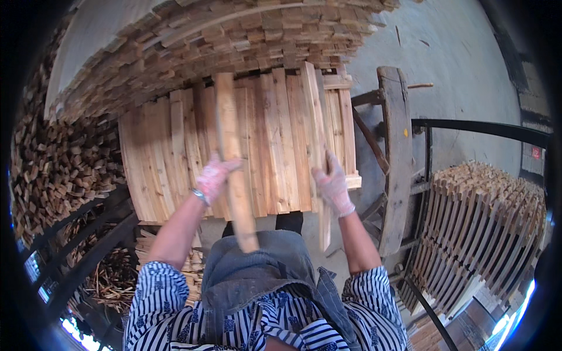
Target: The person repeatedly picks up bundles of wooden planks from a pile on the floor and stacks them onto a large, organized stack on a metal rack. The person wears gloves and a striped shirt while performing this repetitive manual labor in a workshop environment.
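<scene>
My left hand (213,177), in a pink-and-white work glove, grips a wooden slat (229,128) by its edge. That slat is slightly blurred and its near end hangs over the front of a layer of boards (269,134). In a matching glove, my right hand (335,186) is closed on a second wooden slat (313,105), tilted partly on edge. Both slats run away from me, apart from each other, above the side-by-side boards. The fingers behind each slat are partly hidden.
A tall stack of cut wood (234,41) rises beyond the boards. More piled sticks (64,158) lie at the left. A worn wooden trestle (395,146) stands close on the right, beside a black metal rail (480,126) and a stack of slats (474,228).
</scene>
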Tool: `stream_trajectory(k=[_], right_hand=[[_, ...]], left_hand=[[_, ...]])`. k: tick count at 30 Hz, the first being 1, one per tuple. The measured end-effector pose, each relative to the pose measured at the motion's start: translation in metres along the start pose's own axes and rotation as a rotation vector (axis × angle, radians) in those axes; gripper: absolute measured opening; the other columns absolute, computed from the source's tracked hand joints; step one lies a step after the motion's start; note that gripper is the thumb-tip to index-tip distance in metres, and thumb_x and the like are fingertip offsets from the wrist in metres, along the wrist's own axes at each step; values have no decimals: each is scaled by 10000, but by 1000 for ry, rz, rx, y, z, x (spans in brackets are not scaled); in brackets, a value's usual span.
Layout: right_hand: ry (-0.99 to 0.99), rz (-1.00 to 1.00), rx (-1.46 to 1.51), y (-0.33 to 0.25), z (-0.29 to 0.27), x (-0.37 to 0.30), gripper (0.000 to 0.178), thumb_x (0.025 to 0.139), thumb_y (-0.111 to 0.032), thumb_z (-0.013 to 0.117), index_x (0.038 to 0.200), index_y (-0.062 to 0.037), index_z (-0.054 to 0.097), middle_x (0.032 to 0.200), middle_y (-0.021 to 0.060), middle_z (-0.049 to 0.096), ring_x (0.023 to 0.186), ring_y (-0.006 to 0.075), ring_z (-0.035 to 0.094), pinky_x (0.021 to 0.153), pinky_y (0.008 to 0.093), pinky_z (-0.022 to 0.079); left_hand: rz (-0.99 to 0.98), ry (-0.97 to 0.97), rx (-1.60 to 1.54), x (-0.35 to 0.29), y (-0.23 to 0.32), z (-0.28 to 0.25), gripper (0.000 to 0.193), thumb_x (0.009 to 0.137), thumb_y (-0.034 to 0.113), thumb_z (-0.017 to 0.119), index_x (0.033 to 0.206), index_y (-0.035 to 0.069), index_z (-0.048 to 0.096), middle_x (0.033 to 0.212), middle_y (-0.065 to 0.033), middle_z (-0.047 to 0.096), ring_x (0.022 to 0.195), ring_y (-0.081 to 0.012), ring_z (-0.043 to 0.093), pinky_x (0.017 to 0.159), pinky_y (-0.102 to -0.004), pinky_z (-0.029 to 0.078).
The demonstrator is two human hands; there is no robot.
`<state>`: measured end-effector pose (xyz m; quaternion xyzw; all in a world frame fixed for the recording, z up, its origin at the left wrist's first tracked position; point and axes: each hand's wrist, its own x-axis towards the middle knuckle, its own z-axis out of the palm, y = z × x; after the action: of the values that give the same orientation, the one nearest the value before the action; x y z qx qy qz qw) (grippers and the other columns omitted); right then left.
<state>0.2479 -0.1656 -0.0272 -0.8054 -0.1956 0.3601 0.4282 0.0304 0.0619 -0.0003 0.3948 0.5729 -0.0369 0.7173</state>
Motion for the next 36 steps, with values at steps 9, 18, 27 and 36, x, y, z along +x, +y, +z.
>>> stream_trajectory(k=[9, 18, 27, 36], right_hand=[[-248, 67, 21, -51, 19, -27, 1027, 806, -357, 737, 1514, 6, 88, 1395, 264, 434, 1316, 293, 426, 1071, 359, 362], [-85, 161, 422, -7, -60, 28, 1048, 731, -315, 821, 1508, -32, 177, 1337, 182, 494, 1180, 214, 505, 1013, 302, 403], [-214, 169, -63, 55, -48, 107, 1043, 742, -392, 777, 1509, -31, 170, 1368, 248, 487, 1248, 310, 508, 1047, 338, 377], [-75, 223, -613, 10, -27, 91, 866, 799, -301, 683, 1478, -46, 211, 1362, 231, 478, 1185, 359, 554, 982, 407, 454]], left_hand=[[-74, -288, -742, -10, -13, 139, 723, 920, 589, 505, 1401, 56, 420, 1312, -155, 537, 1158, -304, 554, 1021, -432, 446], [354, -22, 1053, 46, 19, 91, 913, 839, 498, 639, 1478, 10, 207, 1480, -229, 304, 1372, -358, 304, 1117, -446, 281], [-39, 248, 1317, 75, -43, 72, 1355, 649, 636, 756, 1480, -36, -75, 1545, -298, -85, 1448, -437, -24, 1171, -476, 92], [-89, 248, 1352, 92, -56, 60, 1441, 615, 685, 752, 1461, 3, -194, 1533, -275, -175, 1447, -404, -110, 1170, -477, 25]])
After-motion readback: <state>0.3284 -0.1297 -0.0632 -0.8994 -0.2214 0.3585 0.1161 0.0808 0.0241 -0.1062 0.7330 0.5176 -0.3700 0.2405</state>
